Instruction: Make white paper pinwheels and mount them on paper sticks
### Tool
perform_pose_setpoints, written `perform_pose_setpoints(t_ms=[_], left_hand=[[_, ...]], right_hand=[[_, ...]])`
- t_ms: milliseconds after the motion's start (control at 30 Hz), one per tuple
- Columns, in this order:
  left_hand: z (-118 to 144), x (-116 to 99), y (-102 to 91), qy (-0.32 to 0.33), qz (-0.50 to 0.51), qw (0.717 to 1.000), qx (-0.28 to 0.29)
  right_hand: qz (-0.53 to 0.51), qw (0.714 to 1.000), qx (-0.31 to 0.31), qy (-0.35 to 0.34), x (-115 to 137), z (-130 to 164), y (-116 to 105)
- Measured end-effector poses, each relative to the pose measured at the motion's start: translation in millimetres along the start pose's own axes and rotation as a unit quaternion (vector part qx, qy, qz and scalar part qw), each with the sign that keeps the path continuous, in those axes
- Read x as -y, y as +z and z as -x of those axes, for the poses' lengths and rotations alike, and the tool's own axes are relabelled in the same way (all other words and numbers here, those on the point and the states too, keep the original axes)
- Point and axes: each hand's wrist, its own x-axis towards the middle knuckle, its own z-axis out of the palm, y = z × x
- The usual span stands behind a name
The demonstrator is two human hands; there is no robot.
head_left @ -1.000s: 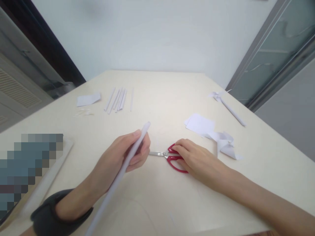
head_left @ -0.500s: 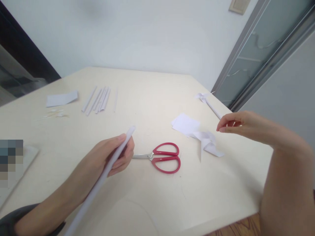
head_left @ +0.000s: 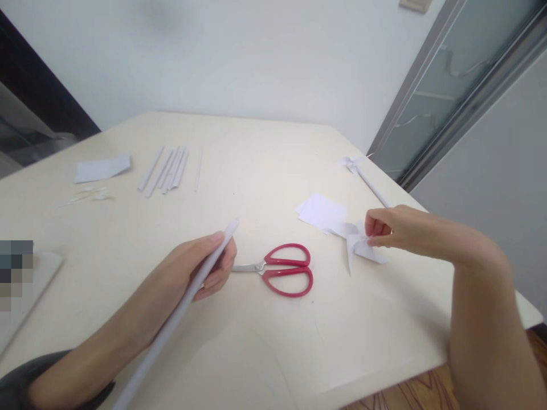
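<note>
Cream-coloured laminate covers the table (head_left: 265, 165), which fills most of the view; its near right corner shows wooden floor beyond. Next in size, the long rolled paper tube (head_left: 179, 316) runs from the lower left up toward the middle, its free end raised off the tabletop; the left hand (head_left: 196, 273) is curled around its upper part, fingers pressed on the tube. Red-handled scissors (head_left: 286, 272) lie flat just right of that hand, blades closed and pointing at it, handles toward the right; neither hand touches them. Right of the scissors, the right hand (head_left: 397, 230) pinches the folded paper pinwheel head (head_left: 361, 246) between thumb and fingertips; the piece rests on the table, overlapping a small stack of square white sheets (head_left: 321, 212) behind it. Farther back on the right lies a finished pinwheel on its paper stick (head_left: 368, 181). At the far left, a row of thin rolled paper sticks (head_left: 168, 168) lies side by side, with a white paper scrap (head_left: 101, 168) beside them.
</note>
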Motion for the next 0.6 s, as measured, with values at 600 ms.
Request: perform_pose_setpoints(t_ms=[600], left_hand=[[-4.0,-1.7,9.8,-0.005,0.046,0.998,-0.032]], right_hand=[[-0.159,0.982,-0.084,-0.060,19.0,-9.3,-6.7]])
